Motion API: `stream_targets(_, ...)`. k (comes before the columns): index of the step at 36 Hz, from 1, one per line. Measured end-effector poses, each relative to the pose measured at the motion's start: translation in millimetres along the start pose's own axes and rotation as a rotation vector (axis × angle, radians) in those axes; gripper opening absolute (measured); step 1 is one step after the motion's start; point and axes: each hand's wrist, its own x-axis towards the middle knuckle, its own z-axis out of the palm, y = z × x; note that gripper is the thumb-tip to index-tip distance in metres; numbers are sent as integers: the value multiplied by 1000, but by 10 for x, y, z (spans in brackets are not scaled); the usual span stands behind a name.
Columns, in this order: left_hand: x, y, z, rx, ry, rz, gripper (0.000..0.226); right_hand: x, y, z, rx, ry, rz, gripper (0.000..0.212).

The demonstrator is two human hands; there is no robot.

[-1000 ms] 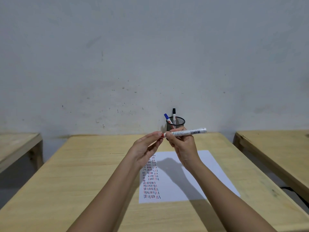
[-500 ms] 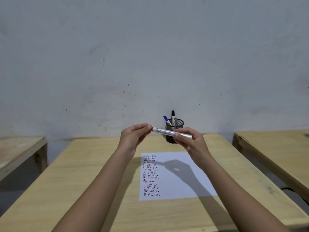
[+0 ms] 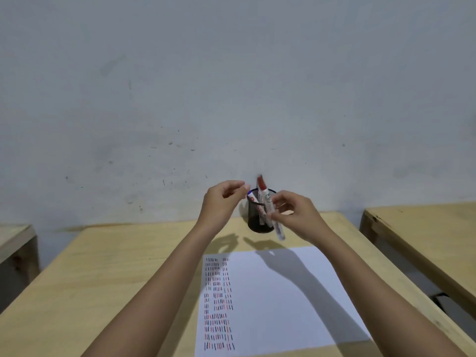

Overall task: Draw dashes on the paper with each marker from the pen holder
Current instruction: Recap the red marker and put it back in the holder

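Observation:
My right hand [image 3: 298, 215] grips a white marker [image 3: 270, 212] by its body, nearly upright, red cap at the top and its lower end pointing at the paper. It hangs just in front of the black mesh pen holder [image 3: 253, 220]. A blue-capped marker [image 3: 250, 195] leans inside the holder. My left hand [image 3: 221, 199] hovers left of the holder's rim, fingers loosely curled, holding nothing. The white paper [image 3: 288, 300] lies on the wooden table [image 3: 116, 266], with columns of red and black dashes [image 3: 219, 302] along its left side.
A grey wall stands right behind the holder. A second wooden table [image 3: 425, 235] is to the right across a narrow gap, and another table's corner [image 3: 15, 240] shows at the left edge. My forearms cross above the paper's near part.
The marker has swung from lying level between both hands to nearly upright. My left hand has let go of its capped end. Both hands have moved towards the pen holder.

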Motion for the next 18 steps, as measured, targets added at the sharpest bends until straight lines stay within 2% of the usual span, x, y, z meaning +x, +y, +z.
stream_targets(4,218,-327,94,161,-18,-30,29,356,133,-174,35,184,-42,29)
stream_targets(7,341,-615,185,242,-103,-123,42,592,249,-215,63,291,-62,25)
stream_targets(9,410,-769,239,294,-153,-175,33,722,359,-186,57,328,-52,20)
stream_targets(10,440,-834,265,299,-167,-194,22,777,421,-158,54,340,-41,18)
stream_targets(13,521,-956,355,218,-199,-215,38,891,600,-56,42,347,-21,18)
stream_targets(16,582,-1027,429,114,-213,-237,32,946,732,57,16,303,2,18)
stream_targets(18,617,-1078,467,101,-217,-247,39,961,798,131,-12,258,13,19)
